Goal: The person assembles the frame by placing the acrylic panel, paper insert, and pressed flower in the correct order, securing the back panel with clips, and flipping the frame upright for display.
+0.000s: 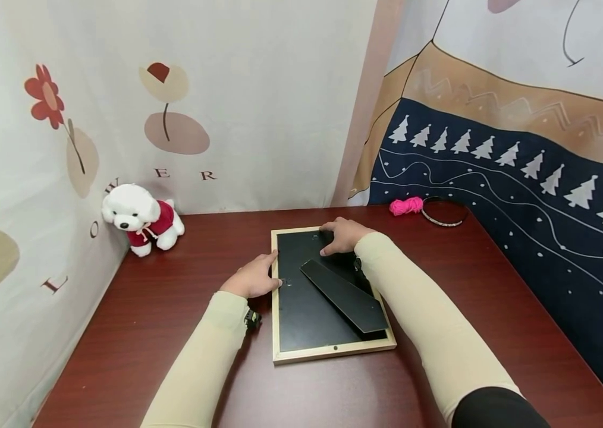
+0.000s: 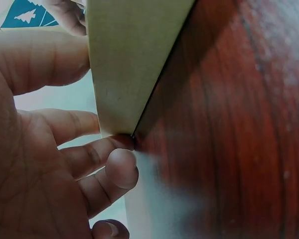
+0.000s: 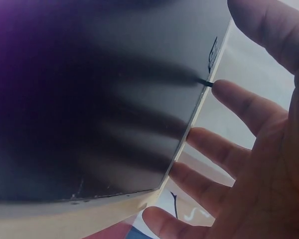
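A picture frame [image 1: 335, 353] with a pale wooden rim lies back side up on the table, showing its black backing board [image 1: 296, 321]. The black stand leg [image 1: 344, 297] lies slantwise across that board. At the frame's left edge my left hand [image 1: 252, 277] holds the rim, thumb on top and fingers against the outer side. My right hand [image 1: 346, 235] is at the far edge, its loosely extended fingertips touching the rim. In the right wrist view, the index fingertip meets a small dark tab [image 3: 204, 82] at the board's edge.
A white plush dog [image 1: 143, 217] in a red outfit sits at the back left. Pink yarn [image 1: 405, 206] and a thin headband-like hoop [image 1: 443, 223] lie at the back right. Printed cloths hang behind and to both sides of the brown table [image 1: 173, 333].
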Available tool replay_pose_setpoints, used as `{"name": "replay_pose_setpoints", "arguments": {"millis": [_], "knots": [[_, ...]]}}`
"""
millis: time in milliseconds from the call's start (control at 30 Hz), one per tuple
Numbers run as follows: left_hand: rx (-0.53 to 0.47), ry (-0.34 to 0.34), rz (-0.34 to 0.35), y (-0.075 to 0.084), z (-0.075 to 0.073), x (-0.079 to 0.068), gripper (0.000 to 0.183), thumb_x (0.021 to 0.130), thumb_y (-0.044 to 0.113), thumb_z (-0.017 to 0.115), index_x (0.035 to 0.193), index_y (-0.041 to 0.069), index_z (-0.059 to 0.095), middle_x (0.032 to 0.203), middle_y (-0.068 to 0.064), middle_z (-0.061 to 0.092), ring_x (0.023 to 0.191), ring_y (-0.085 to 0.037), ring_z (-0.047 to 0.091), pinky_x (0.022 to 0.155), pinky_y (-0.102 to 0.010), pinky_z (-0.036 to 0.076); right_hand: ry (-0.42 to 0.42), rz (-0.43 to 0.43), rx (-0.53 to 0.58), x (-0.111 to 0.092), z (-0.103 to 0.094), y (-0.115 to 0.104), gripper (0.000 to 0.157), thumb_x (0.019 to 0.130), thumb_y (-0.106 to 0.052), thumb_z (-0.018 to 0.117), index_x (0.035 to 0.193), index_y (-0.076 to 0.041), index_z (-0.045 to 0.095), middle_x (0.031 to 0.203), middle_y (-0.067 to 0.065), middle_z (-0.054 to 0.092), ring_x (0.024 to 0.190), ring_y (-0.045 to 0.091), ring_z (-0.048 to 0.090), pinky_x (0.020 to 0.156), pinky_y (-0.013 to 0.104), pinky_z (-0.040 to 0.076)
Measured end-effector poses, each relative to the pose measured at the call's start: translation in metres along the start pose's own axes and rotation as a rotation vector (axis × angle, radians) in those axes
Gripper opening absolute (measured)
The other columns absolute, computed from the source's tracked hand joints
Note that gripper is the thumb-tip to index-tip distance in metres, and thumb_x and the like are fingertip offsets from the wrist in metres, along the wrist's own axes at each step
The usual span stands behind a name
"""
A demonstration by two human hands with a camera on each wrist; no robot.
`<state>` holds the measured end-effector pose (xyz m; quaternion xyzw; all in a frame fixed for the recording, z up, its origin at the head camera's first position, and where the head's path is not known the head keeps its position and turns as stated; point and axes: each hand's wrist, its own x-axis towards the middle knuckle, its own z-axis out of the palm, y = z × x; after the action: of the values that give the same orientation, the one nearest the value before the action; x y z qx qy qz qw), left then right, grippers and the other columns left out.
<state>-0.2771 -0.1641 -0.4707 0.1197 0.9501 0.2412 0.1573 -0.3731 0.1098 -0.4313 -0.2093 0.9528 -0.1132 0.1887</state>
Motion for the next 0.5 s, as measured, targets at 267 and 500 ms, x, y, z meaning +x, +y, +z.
{"name": "replay_pose_setpoints", "arguments": {"millis": [267,500], "knots": [[0.013,-0.001,0.001,0.0013,-0.0007,0.0,0.087,0.097,0.027,0.069,0.168,0.005,0.023,0.167,-0.025,0.034,0.152,-0.041,0.04,0.119,-0.061,0.037,0.017,0.028,-0.008,0.0041,0.0036,-0.0018,0.08,0.09,-0.049,0.078,0.16,-0.026,0.047,0.147,0.015,0.047,0.126,0.032,0.051,0.109,0.051,0.049],[0.012,-0.004,-0.006,0.0032,-0.0019,-0.0007,0.087,0.097,0.026,0.069,0.168,0.005,0.023,0.167,-0.025,0.034,0.152,-0.041,0.04,0.12,-0.06,0.037,0.022,0.035,-0.009,0.0055,0.0041,-0.0007,0.072,0.093,-0.046,0.076,0.158,-0.025,0.051,0.148,0.015,0.047,0.127,0.032,0.05,0.11,0.051,0.048]]}}
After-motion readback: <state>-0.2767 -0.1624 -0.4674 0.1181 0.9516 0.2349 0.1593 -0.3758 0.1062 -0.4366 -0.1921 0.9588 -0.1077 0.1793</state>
